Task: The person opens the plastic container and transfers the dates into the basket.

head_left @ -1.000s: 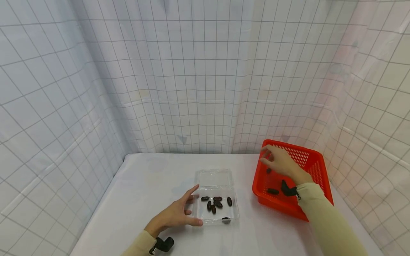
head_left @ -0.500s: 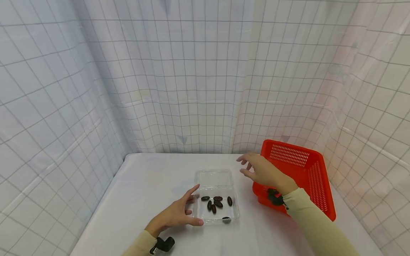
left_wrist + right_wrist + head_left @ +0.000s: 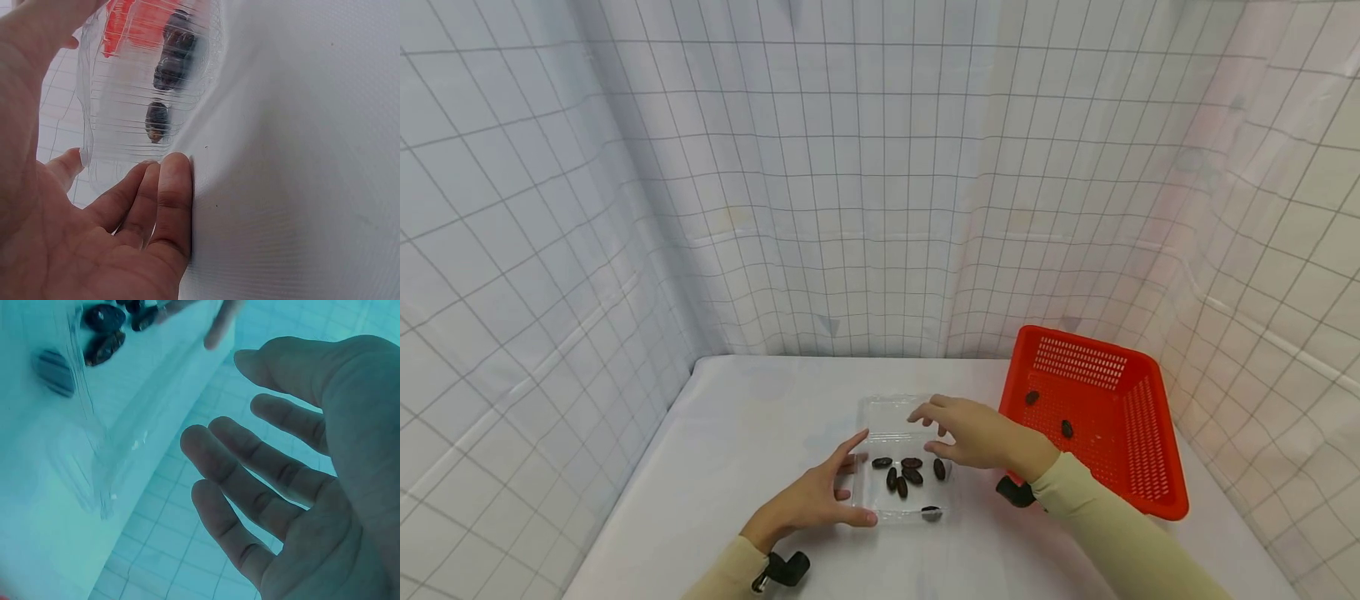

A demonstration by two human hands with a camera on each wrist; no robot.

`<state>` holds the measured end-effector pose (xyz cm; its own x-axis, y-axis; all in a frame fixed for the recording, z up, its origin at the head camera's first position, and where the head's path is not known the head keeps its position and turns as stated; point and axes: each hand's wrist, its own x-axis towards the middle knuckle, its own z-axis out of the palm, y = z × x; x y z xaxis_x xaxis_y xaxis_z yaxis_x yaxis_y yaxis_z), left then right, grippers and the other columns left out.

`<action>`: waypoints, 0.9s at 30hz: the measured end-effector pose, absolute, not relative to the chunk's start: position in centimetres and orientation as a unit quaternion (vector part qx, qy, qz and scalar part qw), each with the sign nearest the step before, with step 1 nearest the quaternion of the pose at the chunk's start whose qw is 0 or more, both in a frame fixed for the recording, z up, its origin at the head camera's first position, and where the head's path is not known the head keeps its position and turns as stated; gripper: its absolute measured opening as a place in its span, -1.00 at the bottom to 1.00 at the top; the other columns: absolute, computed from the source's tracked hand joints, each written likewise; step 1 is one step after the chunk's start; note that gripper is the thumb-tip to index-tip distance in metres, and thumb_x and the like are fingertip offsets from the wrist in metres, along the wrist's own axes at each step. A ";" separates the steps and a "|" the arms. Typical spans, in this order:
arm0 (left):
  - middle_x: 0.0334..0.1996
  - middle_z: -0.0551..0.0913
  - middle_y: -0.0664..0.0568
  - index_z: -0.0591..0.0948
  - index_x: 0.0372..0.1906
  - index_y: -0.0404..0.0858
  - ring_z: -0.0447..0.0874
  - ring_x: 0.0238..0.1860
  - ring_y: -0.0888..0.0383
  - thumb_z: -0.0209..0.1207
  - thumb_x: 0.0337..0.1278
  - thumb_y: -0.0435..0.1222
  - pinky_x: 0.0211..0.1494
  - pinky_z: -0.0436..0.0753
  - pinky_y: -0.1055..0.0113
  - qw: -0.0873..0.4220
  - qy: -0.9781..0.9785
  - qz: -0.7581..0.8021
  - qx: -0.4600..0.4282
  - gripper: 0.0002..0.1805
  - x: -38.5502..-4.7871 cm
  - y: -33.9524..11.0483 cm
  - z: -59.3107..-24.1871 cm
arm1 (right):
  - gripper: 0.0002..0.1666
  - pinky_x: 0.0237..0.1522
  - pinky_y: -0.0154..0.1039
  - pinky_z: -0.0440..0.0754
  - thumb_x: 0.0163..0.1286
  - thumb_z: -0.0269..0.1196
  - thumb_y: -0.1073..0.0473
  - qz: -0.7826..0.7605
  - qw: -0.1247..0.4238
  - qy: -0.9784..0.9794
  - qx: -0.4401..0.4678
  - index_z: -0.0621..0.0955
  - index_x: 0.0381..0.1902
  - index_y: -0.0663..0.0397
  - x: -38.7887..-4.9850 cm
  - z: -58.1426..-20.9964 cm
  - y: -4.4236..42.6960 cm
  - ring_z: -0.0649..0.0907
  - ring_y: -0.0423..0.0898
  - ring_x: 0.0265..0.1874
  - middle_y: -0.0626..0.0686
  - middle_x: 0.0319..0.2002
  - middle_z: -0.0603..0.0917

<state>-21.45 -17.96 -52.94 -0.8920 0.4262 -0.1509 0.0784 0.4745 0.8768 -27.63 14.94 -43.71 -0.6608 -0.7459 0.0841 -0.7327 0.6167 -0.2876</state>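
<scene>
A clear plastic clamshell box (image 3: 880, 508) lies with its lid (image 3: 891, 412) folded back. Inside are several dark brown, oblong fruits that look like dates (image 3: 912, 476). My left hand (image 3: 808, 500) rests against the left side of the box, fingers spread and fairly straight, thumb at the front corner. In the left wrist view its fingertips (image 3: 175, 172) touch the ridged plastic. Over the right rear of the box hovers my right hand (image 3: 981, 433), its fingers loosely bent. The right wrist view shows nothing between those fingers (image 3: 215, 459).
At the right stands a red perforated plastic basket (image 3: 1172, 475) with two dark fruits (image 3: 1067, 428) visible in it. A white cloth covers the table (image 3: 752, 433). White gridded curtains (image 3: 850, 208) hang behind and along both sides.
My right hand has moved left, from above the red basket to above the clear box, uncovering the basket's fruits. My left hand and the box have stayed put.
</scene>
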 end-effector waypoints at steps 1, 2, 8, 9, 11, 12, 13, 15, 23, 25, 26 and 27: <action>0.82 0.40 -0.23 0.00 0.97 0.21 0.70 0.56 -0.34 0.78 0.16 0.02 0.59 0.69 -0.30 0.177 0.841 0.489 0.150 0.47 -21.4 -18.0 -52.9 | -0.48 0.08 -0.21 0.88 0.66 0.52 0.09 -0.146 0.030 0.898 -0.415 0.72 0.49 -0.07 -27.5 -43.9 14.6 0.89 -0.02 0.05 0.03 0.18 0.83; 0.81 0.40 -0.23 0.01 0.97 0.21 0.72 0.55 -0.33 0.78 0.16 0.02 0.59 0.69 -0.30 0.176 0.842 0.488 0.151 0.47 -21.4 -18.0 -52.9 | -0.48 0.07 -0.21 0.88 0.66 0.52 0.09 -0.144 0.038 0.896 -0.418 0.72 0.49 -0.06 -27.4 -44.0 14.3 0.89 -0.01 0.05 0.04 0.19 0.83; 0.82 0.39 -0.22 0.00 0.97 0.25 0.79 0.47 -0.33 0.78 0.15 0.04 0.59 0.68 -0.33 0.178 0.842 0.487 0.150 0.47 -21.4 -18.1 -52.9 | -0.48 0.13 -0.17 0.90 0.63 0.55 0.10 -0.120 0.078 0.886 -0.442 0.74 0.47 -0.07 -26.8 -45.2 12.9 0.90 -0.04 0.03 0.08 0.23 0.82; 0.82 0.39 -0.22 0.00 0.97 0.25 0.79 0.48 -0.33 0.77 0.16 0.04 0.59 0.68 -0.32 0.178 0.842 0.486 0.151 0.47 -21.4 -18.1 -52.9 | -0.48 0.14 -0.17 0.90 0.62 0.56 0.11 -0.112 0.082 0.885 -0.445 0.75 0.46 -0.09 -26.7 -45.4 12.7 0.89 -0.08 0.01 0.07 0.22 0.83; 0.82 0.39 -0.21 -0.01 0.97 0.26 0.78 0.48 -0.33 0.77 0.16 0.04 0.59 0.68 -0.32 0.178 0.841 0.487 0.152 0.47 -21.4 -18.1 -52.9 | -0.47 0.15 -0.19 0.89 0.61 0.57 0.10 -0.097 0.087 0.883 -0.451 0.76 0.45 -0.10 -26.6 -45.8 12.5 0.84 -0.16 -0.05 0.05 0.20 0.83; 0.82 0.39 -0.21 -0.01 0.97 0.25 0.78 0.48 -0.33 0.77 0.16 0.03 0.59 0.68 -0.32 0.178 0.841 0.488 0.154 0.47 -21.4 -18.1 -52.9 | -0.47 0.15 -0.21 0.88 0.59 0.58 0.10 -0.091 0.089 0.882 -0.453 0.76 0.45 -0.11 -26.6 -46.0 12.4 0.81 -0.20 -0.08 0.04 0.19 0.83; 0.82 0.39 -0.22 -0.01 0.97 0.24 0.78 0.48 -0.33 0.77 0.17 0.03 0.59 0.68 -0.31 0.178 0.840 0.488 0.155 0.47 -21.4 -18.0 -52.9 | -0.47 0.15 -0.23 0.87 0.59 0.59 0.09 -0.084 0.091 0.883 -0.454 0.77 0.45 -0.13 -26.6 -46.2 12.3 0.78 -0.24 -0.11 0.02 0.19 0.83; 0.82 0.39 -0.22 0.00 0.97 0.23 0.77 0.49 -0.32 0.77 0.17 0.02 0.59 0.69 -0.31 0.176 0.839 0.489 0.157 0.46 -21.4 -18.0 -52.9 | -0.47 0.12 -0.27 0.85 0.58 0.59 0.09 -0.075 0.092 0.882 -0.456 0.77 0.44 -0.15 -26.7 -46.5 12.2 0.71 -0.29 -0.17 0.01 0.18 0.83; 0.82 0.39 -0.22 -0.01 0.97 0.19 0.77 0.49 -0.29 0.76 0.17 0.05 0.59 0.69 -0.30 0.179 0.838 0.490 0.161 0.47 -21.4 -18.0 -52.8 | -0.51 0.20 -0.23 0.85 0.54 0.60 0.14 -0.058 0.084 0.878 -0.468 0.81 0.37 -0.17 -27.3 -47.3 11.6 0.73 -0.26 -0.10 -0.02 0.17 0.82; 0.82 0.39 -0.22 -0.01 0.97 0.20 0.77 0.49 -0.29 0.76 0.18 0.06 0.59 0.68 -0.31 0.180 0.837 0.490 0.161 0.46 -21.4 -18.0 -52.8 | -0.52 0.26 -0.21 0.85 0.55 0.60 0.12 -0.052 0.087 0.877 -0.469 0.81 0.37 -0.18 -27.5 -47.4 11.2 0.77 -0.25 -0.04 -0.02 0.20 0.82; 0.83 0.39 -0.21 -0.01 0.97 0.21 0.77 0.49 -0.29 0.76 0.18 0.06 0.60 0.67 -0.31 0.181 0.837 0.491 0.160 0.46 -21.3 -18.0 -52.7 | -0.52 0.27 -0.21 0.85 0.54 0.61 0.11 -0.050 0.090 0.876 -0.471 0.81 0.36 -0.18 -27.5 -47.5 11.0 0.77 -0.24 -0.04 -0.01 0.21 0.82; 0.83 0.39 -0.20 -0.01 0.97 0.21 0.77 0.49 -0.29 0.76 0.19 0.05 0.60 0.67 -0.31 0.182 0.837 0.491 0.159 0.46 -21.3 -18.0 -52.7 | -0.52 0.28 -0.21 0.85 0.55 0.61 0.10 -0.048 0.094 0.876 -0.471 0.81 0.37 -0.18 -27.6 -47.5 10.8 0.77 -0.24 -0.03 -0.01 0.22 0.82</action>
<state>-21.33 -18.00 -52.73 -0.8828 0.4457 -0.1482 0.0881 0.4670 0.8799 -27.62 10.80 -47.49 -0.5386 -0.8341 -0.1193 -0.8161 0.5516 -0.1723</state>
